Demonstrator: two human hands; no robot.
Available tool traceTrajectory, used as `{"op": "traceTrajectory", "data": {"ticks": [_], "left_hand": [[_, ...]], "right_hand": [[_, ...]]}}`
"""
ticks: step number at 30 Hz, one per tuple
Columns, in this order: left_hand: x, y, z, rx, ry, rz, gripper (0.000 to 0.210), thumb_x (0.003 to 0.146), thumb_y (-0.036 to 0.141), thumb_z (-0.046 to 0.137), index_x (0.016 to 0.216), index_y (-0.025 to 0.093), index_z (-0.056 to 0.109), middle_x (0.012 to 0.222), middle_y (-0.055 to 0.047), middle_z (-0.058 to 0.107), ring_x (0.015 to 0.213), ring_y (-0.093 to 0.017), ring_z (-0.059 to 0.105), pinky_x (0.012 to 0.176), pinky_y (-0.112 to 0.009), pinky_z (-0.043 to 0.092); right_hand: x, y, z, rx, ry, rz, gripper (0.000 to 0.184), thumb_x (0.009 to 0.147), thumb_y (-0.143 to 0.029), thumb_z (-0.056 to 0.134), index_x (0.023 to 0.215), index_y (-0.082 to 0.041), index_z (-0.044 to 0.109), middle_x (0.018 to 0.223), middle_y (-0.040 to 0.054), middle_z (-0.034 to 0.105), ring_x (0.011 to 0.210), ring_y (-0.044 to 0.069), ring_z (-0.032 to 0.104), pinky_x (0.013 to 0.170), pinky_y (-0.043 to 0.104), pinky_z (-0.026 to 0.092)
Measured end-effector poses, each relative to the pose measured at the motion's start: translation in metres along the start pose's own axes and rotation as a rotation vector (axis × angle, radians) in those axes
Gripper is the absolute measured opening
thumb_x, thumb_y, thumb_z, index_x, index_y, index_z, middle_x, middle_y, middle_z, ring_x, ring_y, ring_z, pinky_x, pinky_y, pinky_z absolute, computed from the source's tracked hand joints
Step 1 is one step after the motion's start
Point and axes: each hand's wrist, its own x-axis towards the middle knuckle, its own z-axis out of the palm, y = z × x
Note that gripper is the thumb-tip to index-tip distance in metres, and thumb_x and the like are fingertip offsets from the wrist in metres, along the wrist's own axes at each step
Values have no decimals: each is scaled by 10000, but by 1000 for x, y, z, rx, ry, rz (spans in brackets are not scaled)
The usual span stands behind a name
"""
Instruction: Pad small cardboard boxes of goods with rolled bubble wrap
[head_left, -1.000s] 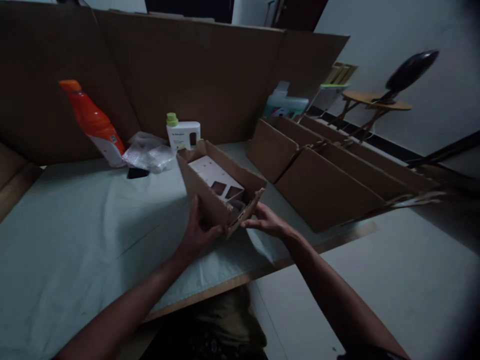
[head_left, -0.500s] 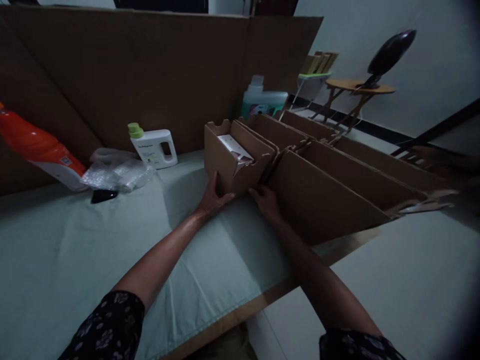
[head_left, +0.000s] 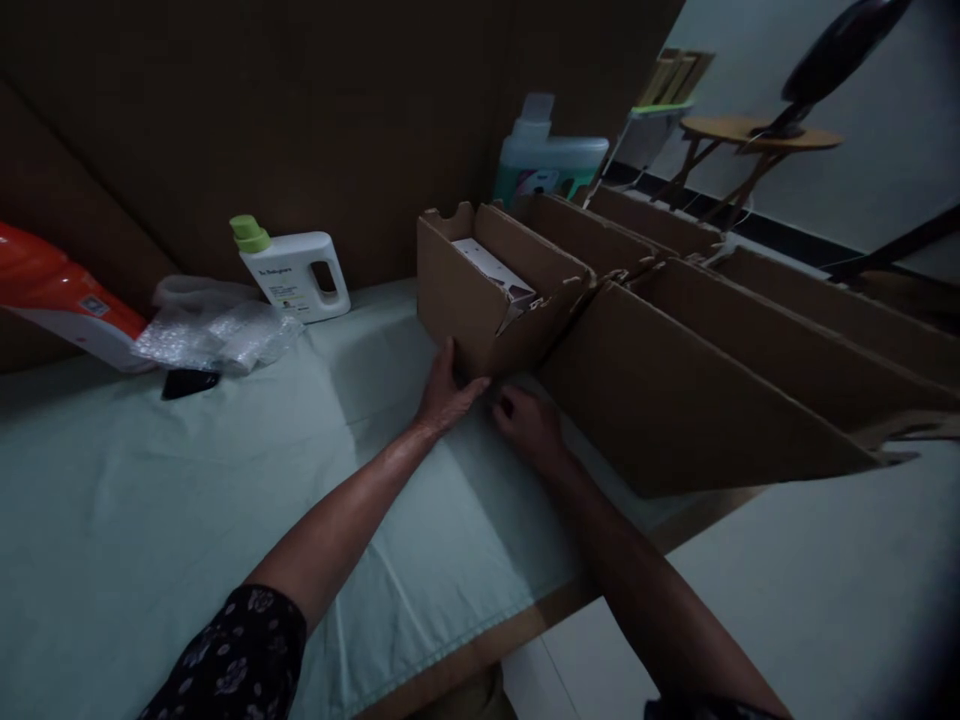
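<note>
A narrow open-topped cardboard box (head_left: 465, 310) stands on the cloth in front of me, with a white carton (head_left: 495, 270) inside it. My left hand (head_left: 448, 398) rests against its near lower corner, thumb spread away from the fingers. Just to the right, my right hand (head_left: 529, 425) is close to the cloth with its fingers curled in. I see nothing in that hand, and it sits slightly apart from the box. Beside it rises the side wall of a larger cardboard box (head_left: 675, 390), part of a row of open boxes.
Behind are a white bottle with a green cap (head_left: 300, 275) and a teal liquid bottle (head_left: 547, 155). Bubble wrap (head_left: 225, 325), a black object (head_left: 190, 384) and an orange bottle (head_left: 67, 290) lie left. A cardboard screen (head_left: 300, 110) backs the cloth-covered table (head_left: 187, 520).
My right hand has drawn back slightly from the boxes and its fingers have curled in. My left hand stays at the box corner. The view has tilted down.
</note>
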Motion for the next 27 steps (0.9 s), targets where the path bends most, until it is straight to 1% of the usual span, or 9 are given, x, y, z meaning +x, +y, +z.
{"op": "traceTrajectory", "data": {"ticks": [3,6,8,11,15,18,21,24,27], "left_hand": [[-16,-5,-21,101,-49,37,794,842,334,672,1557,109,410,1602,-195,470,1512,-308,422,1277,-475,310],[-45,-6,-38,162,-51,59,778,782,249,687,1520,124,475,1597,-183,482,1519,-333,402,1290,-520,272],[-67,-3,-46,275,-70,74,729,801,262,688,1492,116,508,1597,-197,477,1525,-355,385,1286,-549,260],[-95,7,-54,561,-128,108,595,900,350,646,1444,124,562,1589,-211,480,1520,-368,385,1275,-584,249],[-113,20,-59,785,-186,119,559,983,441,558,1471,169,549,1620,-198,441,1537,-364,356,1267,-619,236],[-122,25,-62,845,-231,89,602,1006,491,507,1523,182,498,1654,-193,390,1552,-370,329,1259,-659,224],[-133,28,-64,857,-270,48,665,1012,539,470,1558,160,449,1676,-200,343,1572,-385,283,1261,-700,172],[-150,33,-63,820,-306,24,740,1007,575,449,1577,105,407,1689,-243,279,1592,-409,212,1263,-730,92],[-174,44,-62,784,-343,35,768,982,643,451,1571,150,431,1695,-231,267,1597,-415,189,1253,-745,96]], "right_hand": [[0,-6,3,-38,9,-34,152,867,-283,573,821,-203,694,783,48,720,711,187,599,624,285,331],[-2,-8,4,-68,31,-55,163,892,-270,563,879,-199,710,849,63,739,758,202,616,663,296,364],[-5,-10,6,-93,38,-96,162,899,-250,560,888,-199,713,895,72,745,807,212,623,708,305,388],[-9,-13,13,-166,44,-225,170,913,-215,554,894,-187,721,942,92,744,890,233,627,794,326,416],[-13,-21,24,-214,11,-412,203,954,-229,559,1022,-166,739,1140,127,732,1033,269,608,894,374,426],[-18,-28,28,-238,-59,-502,284,997,-273,544,1192,-159,716,1321,142,683,1151,294,585,935,410,418],[-24,-36,28,-285,-87,-546,343,1031,-319,514,1286,-158,677,1404,153,642,1217,302,566,955,414,418],[-28,-42,28,-332,-93,-591,353,1048,-307,477,1312,-158,658,1405,139,648,1203,280,581,958,392,440],[-28,-42,27,-333,-72,-658,354,1036,-254,442,1263,-133,685,1350,157,681,1179,283,604,977,403,467]]}}
